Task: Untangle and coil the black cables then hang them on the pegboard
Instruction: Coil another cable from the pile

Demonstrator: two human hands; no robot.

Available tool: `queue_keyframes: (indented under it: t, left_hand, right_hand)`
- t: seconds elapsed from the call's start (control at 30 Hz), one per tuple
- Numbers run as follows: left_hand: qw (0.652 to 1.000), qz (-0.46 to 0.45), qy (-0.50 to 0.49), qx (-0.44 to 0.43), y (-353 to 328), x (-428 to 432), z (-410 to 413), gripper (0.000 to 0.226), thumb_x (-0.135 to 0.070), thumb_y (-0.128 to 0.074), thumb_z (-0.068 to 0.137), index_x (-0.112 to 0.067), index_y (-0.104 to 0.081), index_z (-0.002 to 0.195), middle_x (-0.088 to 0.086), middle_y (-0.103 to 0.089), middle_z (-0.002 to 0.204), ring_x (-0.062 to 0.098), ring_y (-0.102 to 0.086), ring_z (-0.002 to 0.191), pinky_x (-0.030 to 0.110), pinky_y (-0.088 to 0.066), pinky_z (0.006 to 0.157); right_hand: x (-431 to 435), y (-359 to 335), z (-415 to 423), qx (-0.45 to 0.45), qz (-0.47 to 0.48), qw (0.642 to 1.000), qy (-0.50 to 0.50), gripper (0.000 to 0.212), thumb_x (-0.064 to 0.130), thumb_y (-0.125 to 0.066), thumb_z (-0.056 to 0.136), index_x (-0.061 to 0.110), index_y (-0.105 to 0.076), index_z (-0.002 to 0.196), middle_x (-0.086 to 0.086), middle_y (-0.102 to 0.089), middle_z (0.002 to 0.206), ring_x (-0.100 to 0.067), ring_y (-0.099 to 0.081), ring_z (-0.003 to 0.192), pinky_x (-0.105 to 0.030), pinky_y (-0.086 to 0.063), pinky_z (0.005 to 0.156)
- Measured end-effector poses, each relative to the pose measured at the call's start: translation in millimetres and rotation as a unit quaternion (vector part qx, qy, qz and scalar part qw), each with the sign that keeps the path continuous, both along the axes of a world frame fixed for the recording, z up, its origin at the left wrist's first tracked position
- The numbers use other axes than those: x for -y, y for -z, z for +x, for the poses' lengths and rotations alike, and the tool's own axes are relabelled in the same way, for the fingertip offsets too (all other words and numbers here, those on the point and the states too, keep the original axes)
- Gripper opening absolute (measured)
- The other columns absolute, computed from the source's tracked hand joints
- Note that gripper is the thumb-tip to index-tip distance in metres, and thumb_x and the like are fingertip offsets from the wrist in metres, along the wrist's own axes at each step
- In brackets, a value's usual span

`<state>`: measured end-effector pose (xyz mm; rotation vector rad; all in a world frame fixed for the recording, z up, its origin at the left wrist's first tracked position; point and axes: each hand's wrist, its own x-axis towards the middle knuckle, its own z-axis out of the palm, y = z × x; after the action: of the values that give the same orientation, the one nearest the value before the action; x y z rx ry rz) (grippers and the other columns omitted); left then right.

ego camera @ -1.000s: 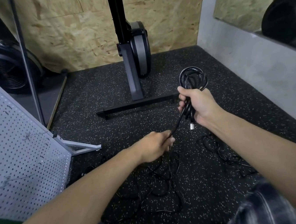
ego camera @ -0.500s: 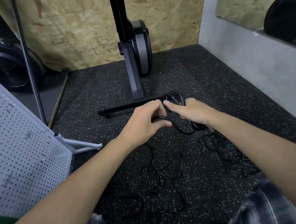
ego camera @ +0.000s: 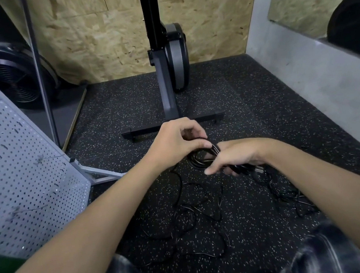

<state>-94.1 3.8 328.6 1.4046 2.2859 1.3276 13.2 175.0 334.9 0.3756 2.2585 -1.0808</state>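
Where the coil (ego camera: pixel 199 163) was held up high in the right hand (ego camera: pixel 236 157) a second ago, with the left hand (ego camera: pixel 179 143) low on a trailing strand, both hands now meet low over the rubber floor (ego camera: pixel 126 102).

Left hand: thumb and fingers pinch the top of the coil's loop. Right hand: fingers curl over the gathered strands beside it, and a plug end (ego camera: pixel 259 169) pokes out past them. The hands are close together, both gripping the one bundle.

This reads as another turn being laid onto the coil, which is my judgement only. The coil is small. Plenty of loose black cable (ego camera: pixel 183 220) lies tangled on the floor below, with a second snarl (ego camera: pixel 288 195) under the right forearm. The pegboard (ego camera: pixel 23 175) stands at left, and no cable hangs on the part in sight. Coiling looks midway, hanging not begun.

Writing and brands: none legible on the cable, the plug or the exercise machine (ego camera: pixel 167 88).
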Motion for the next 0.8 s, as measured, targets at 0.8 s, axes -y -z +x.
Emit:
queue_keyframes:
  t: [0.8]
  left_hand:
    - [0.981, -0.108, -0.064, 0.146, 35, 16, -6, 0.054, -0.055, -0.035, 0.109, -0.017, -0.070, 0.093, -0.002, -0.076, 0.084, 0.019, -0.072, 0.087, 0.045, -0.053, 0.096]
  right_hand:
    - [-17, -2, -12, -0.233, -0.277, 0.874, 0.325, 0.038, 0.028, -0.058, 0.108, -0.002, -0.061, 0.131, 0.000, -0.062, 0.078, -0.008, -0.046, 0.055, -0.023, -0.041, 0.049]
